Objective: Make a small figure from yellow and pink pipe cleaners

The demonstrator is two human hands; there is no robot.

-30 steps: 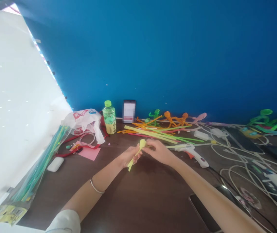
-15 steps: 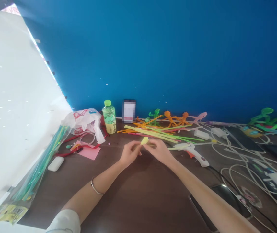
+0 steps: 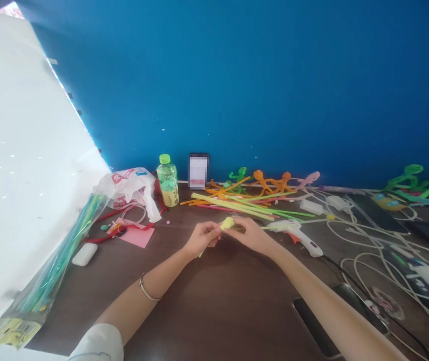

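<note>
- Deep blue wall [image 3: 237,90] rises behind a dark brown, wood-look counter [image 3: 199,311].
- The left hand [image 3: 203,238] is closed, thumb against fingers, around a pale yellow, fuzzy piece with a rounded knob [image 3: 227,223].
- The right hand [image 3: 250,233] pinches at the knob from the other side; its farther fingers are partly hidden, so how firmly they press I cannot tell.
- The piece sits between both hands, raised off the counter. Its long axis slants from the knob at upper right to a thin end showing below the left hand at lower left; the right hand is nearer the knob, the left nearer the stem.
- Just beyond lie loose yellow, green, orange and pink fuzzy stems [image 3: 233,205].
- Right of the right hand rests a white glue gun with an orange trigger [image 3: 293,233].
- Farther back, a clear plastic bottle with a green cap [image 3: 168,183] stands upright; its label obscures how full it is.
- At left, a long transparent plastic sleeve [image 3: 22,331] holds teal, green and some yellow stems [image 3: 63,250].
- Behind it slumps a white plastic carrier bag with red and blue print [image 3: 135,180], contents hidden.
</note>
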